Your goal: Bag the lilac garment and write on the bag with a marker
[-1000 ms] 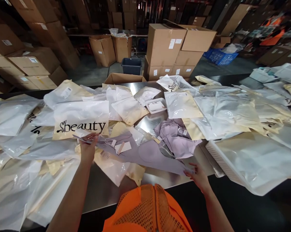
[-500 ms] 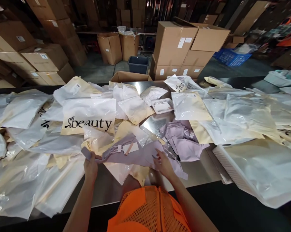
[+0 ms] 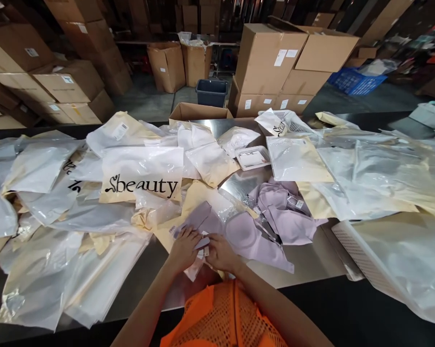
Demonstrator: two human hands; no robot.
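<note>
A lilac bra [image 3: 242,232] lies across the near edge of the metal table, one cup facing up and one end stretching to the right. My left hand [image 3: 183,249] is closed on its folded left part. Close beside it, my right hand [image 3: 221,252] pinches the fabric near a small white tag [image 3: 202,252]. Both hands nearly meet over the tag, and the fingertips partly cover what they grip. More lilac bras [image 3: 287,219] are heaped just to the right, with a label on top. Beneath the held bra lie clear and cream plastic bags.
A cream-and-clear bag printed "Sbeauty" [image 3: 141,173] lies among piled bags at left. A small white basket [image 3: 252,157] sits farther back. At right, a white bin [image 3: 362,250] bears a large plastic bag. Cartons [image 3: 271,60] and a dark tub [image 3: 212,92] stand beyond the table.
My left hand has moved right, bringing the bra's left end inward and folding it. My right hand has moved left and closed on the fabric by the tag. The view has shifted slightly.
</note>
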